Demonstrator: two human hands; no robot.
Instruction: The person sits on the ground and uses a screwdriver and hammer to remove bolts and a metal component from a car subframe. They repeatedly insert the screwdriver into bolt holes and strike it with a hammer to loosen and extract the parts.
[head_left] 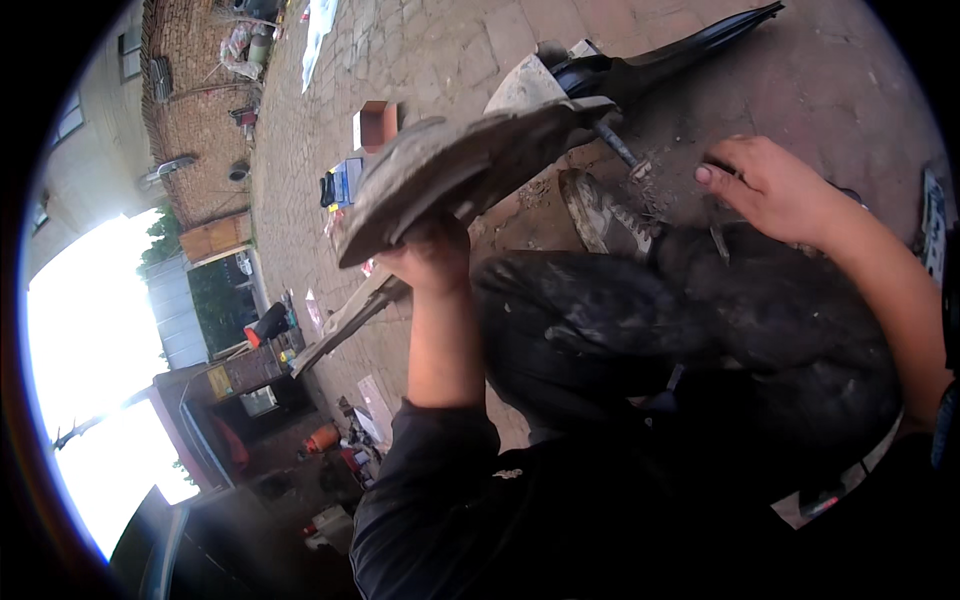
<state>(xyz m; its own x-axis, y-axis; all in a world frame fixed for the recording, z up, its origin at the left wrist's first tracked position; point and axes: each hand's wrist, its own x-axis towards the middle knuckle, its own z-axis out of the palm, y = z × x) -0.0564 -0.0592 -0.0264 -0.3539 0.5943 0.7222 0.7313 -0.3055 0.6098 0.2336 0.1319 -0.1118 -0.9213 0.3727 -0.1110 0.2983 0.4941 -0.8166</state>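
A curved, mud-caked fender-like part [450, 170] slants across the middle, raised off the ground. My left hand [430, 255] grips its lower near edge, with the fingers partly hidden behind it. From the far end of that part a dark metal rod [620, 148] sticks out, its tip dirty. Past that end lies a glossy black long piece [690, 45], tapering to the upper right. Above my right knee is my right hand [765, 190], fingers loosely bent and apart from the thumb, with nothing visible in them. It is near the rod but not touching it.
My dirty shoe [605, 215] rests on the paving below the rod, amid crumbled dirt. An open cardboard box [375, 127] and a blue package [345, 183] lie to the left. Farther off are a brick wall [200, 110] and a cluttered shed [270, 400].
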